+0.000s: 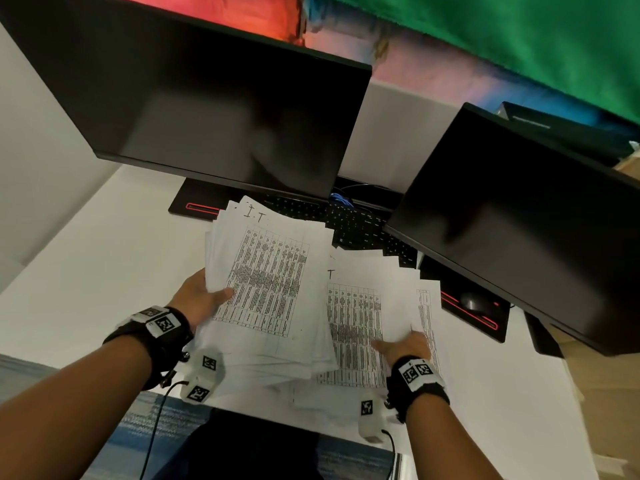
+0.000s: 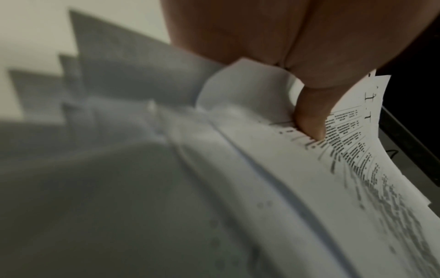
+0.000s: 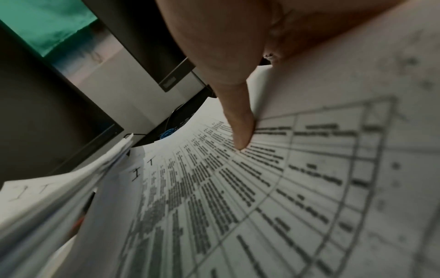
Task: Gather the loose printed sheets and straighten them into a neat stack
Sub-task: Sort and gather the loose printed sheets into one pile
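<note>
A thick, uneven bundle of printed sheets (image 1: 270, 278) with dense tables is lifted at its left edge by my left hand (image 1: 204, 299), thumb on top and fingers hidden under it. In the left wrist view the thumb (image 2: 309, 120) pins the top printed sheet (image 2: 345, 150). More loose sheets (image 1: 377, 306) lie fanned out on the desk to the right. My right hand (image 1: 405, 346) reaches onto them; its fingers are hidden among the sheets. In the right wrist view its thumb (image 3: 240, 131) presses a table-printed sheet (image 3: 238, 188) while another sheet lies over the palm.
Two dark monitors (image 1: 207, 109) (image 1: 519, 220) hang over the white desk (image 1: 104, 265). A black keyboard (image 1: 353, 220) lies behind the papers and a mouse (image 1: 472, 301) on a red-trimmed pad sits at the right. The desk's front edge runs just under my wrists.
</note>
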The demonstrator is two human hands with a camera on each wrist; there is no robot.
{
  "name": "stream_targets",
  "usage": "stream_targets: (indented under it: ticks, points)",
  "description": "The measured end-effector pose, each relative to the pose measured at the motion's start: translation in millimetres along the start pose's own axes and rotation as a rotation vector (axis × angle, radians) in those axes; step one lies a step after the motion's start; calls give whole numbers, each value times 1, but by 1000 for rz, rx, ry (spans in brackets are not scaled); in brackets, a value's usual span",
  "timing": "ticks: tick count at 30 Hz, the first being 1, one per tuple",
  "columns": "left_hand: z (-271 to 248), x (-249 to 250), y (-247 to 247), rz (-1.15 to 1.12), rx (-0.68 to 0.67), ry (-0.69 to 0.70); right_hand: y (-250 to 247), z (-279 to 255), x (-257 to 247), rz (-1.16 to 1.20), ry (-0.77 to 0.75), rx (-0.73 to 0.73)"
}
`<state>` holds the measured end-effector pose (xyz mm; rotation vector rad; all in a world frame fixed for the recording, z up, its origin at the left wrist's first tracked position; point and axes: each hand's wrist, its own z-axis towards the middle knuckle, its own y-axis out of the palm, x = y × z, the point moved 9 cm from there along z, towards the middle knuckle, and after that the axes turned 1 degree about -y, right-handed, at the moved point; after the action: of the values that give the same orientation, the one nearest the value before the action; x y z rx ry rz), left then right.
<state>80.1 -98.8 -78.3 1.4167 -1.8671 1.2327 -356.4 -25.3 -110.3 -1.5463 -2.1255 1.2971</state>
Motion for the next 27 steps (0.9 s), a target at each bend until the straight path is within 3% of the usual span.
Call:
stream_targets:
  ticks: [3,5,10,15,18,22,27]
  points:
    - [-1,-1,-2,33,2,-4,-2,-8,-3,82,-55,13]
    - [-3,0,-4,49,8,-7,-21,-23,-15,62,-170,90]
    - [-2,-8,5,124,-66,-42,-104,-72,-59,47,-444,336]
    - [0,-6,23,248,-115,-28,-202,-140,-99,254,-645,536]
    - [-1,-1,33,288,-154,5,-203,-142,-103,432,-610,369]
    - [0,7,40,332,-194,4,-148,-122,-99,466,-505,62]
    - [-1,-5,41,-106,-182,-267,-68,-77,-96,462,-372,-209]
